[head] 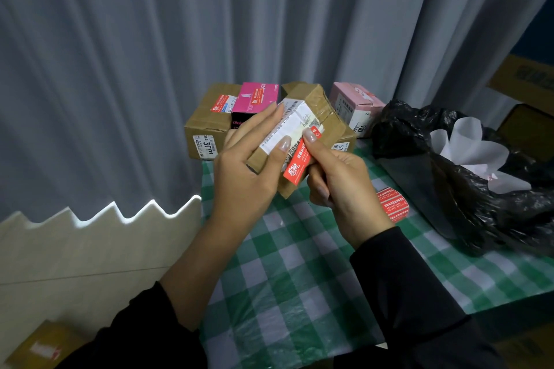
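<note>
Small taped cardboard parcel (326, 117) held up over green-check worktop (284, 263), in front of brown box (207, 123) + magenta box (254, 97). Left grip (245, 159) clamped round parcel, thumb on white label (287, 129). Right grip (338, 180) pinching red sticker (296, 165) on parcel's side w/ thumb. Red roll (392, 204) on worktop near right wrist; black bag (449, 189) further right.

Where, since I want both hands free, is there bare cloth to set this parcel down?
Bare checked cloth lies under the held parcel, down to the near edge. Crowded: boxes at the curtain, the black bag at right, a red sticker beside it.
</note>
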